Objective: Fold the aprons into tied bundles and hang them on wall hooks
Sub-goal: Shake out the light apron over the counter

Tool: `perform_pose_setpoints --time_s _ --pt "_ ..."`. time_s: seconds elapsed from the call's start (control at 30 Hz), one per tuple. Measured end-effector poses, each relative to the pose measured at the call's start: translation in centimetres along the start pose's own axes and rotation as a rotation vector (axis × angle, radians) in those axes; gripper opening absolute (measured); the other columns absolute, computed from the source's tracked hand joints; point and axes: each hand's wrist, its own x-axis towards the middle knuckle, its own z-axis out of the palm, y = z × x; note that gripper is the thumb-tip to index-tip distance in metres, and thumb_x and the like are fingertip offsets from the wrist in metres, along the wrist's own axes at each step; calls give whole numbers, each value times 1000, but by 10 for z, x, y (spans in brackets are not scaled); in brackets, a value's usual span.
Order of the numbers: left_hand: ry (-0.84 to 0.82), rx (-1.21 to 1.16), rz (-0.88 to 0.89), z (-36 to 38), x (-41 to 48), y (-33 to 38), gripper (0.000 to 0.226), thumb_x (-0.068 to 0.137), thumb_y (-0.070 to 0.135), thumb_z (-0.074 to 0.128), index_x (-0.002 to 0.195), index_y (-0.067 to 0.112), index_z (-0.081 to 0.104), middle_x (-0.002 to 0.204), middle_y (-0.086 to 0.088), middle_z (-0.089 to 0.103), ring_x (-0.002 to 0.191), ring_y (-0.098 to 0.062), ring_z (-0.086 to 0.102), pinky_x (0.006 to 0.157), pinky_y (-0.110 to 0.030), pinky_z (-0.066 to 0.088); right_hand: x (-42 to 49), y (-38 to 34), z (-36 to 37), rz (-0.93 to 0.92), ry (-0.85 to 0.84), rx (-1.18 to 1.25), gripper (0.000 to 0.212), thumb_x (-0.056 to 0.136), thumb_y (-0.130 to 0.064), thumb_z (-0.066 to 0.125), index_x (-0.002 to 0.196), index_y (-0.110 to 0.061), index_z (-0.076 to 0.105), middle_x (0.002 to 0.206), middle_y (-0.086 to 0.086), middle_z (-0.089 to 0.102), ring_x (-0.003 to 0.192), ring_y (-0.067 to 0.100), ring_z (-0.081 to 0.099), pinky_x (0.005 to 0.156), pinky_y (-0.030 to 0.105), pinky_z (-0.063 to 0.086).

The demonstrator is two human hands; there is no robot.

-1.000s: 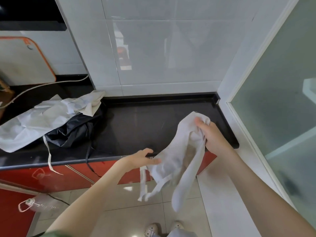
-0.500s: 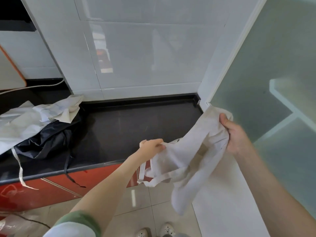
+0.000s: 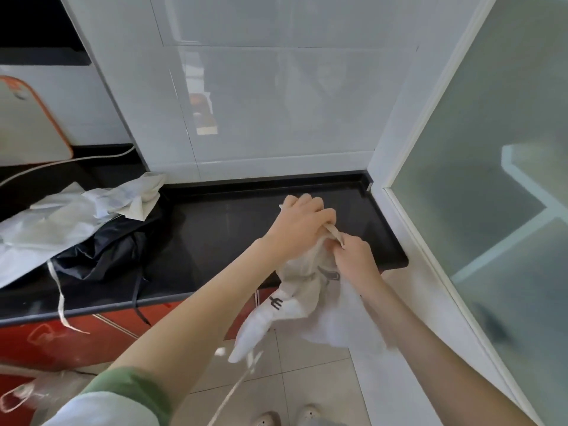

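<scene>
I hold a cream-white apron (image 3: 302, 298) with a dark printed mark in front of the black counter's front edge. My left hand (image 3: 299, 224) grips its bunched top from above. Close beside it, my right hand (image 3: 353, 256) pinches a fold of the same cloth. The rest of the apron hangs below both hands, and a thin strap (image 3: 236, 392) trails down toward the floor. On the counter at the left lies a pile with a white apron (image 3: 61, 222) on top of a black apron (image 3: 113, 250). No wall hooks are in view.
The black counter (image 3: 233, 235) runs along a white tiled wall over red cabinet fronts (image 3: 46, 342). A frosted glass door (image 3: 498, 186) stands at the right. A white cutting board with an orange rim (image 3: 27, 124) leans at the far left, with a white cable (image 3: 61, 162) beside it.
My hands have come together: the right moved left and down, the left rose to the apron's top. The cloth, spread between them before, is now bunched.
</scene>
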Motion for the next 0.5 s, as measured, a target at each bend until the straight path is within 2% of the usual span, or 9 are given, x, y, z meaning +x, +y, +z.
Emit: perform_pose_setpoints --time_s 0.1,0.17,0.2,0.23,0.3,0.37,0.43,0.5 --pt "332 86 -74 6 -21 -8 22 69 4 67 87 12 57 85 -7 55 80 -23 39 72 -33 32 11 2 1 23 77 40 31 102 -24 42 94 -5 66 82 4 64 81 23 62 71 32 47" --pt "418 -10 81 7 -41 2 9 77 7 61 73 9 53 69 -5 49 64 -21 36 59 -30 30 18 0 2 22 124 69 36 100 -26 44 84 -3 65 76 5 63 75 23 61 67 33 47" --pt "394 -74 151 10 -53 6 16 82 11 57 67 9 53 61 -2 45 56 -20 35 52 -30 30 21 -2 0 25 143 81 37 100 -26 44 80 -2 63 74 5 62 72 22 59 63 30 45" --pt "349 -132 180 16 -65 8 24 86 18 54 62 12 53 55 0 41 48 -19 34 45 -29 29 24 -4 -1 31 162 105 36 99 -25 45 76 -3 61 73 6 61 70 20 57 59 27 42" --pt "171 -154 40 24 -83 12 39 91 37 45 58 17 51 45 3 36 38 -21 34 38 -26 28 27 -9 -3 54 190 163 33 99 -22 46 69 -9 54 70 3 56 66 15 52 54 23 36" --pt "-130 -146 -190 26 -85 17 50 94 51 35 61 15 44 45 3 37 44 -25 41 46 -29 32 29 -14 -3 78 204 216 32 99 -21 48 68 -14 49 69 0 51 63 11 48 53 21 33" --pt "-363 -309 -395 20 -76 25 47 95 57 38 77 15 51 54 2 52 55 -24 55 54 -31 42 30 -17 -2 84 201 269 31 98 -20 49 68 -14 47 68 0 49 62 11 47 54 21 33" --pt "-382 -578 -620 21 -67 30 52 89 67 43 105 18 52 75 -2 67 68 -20 65 62 -34 53 30 -21 -3 73 173 304 28 96 -21 51 71 -10 50 70 2 51 64 14 49 55 22 37"
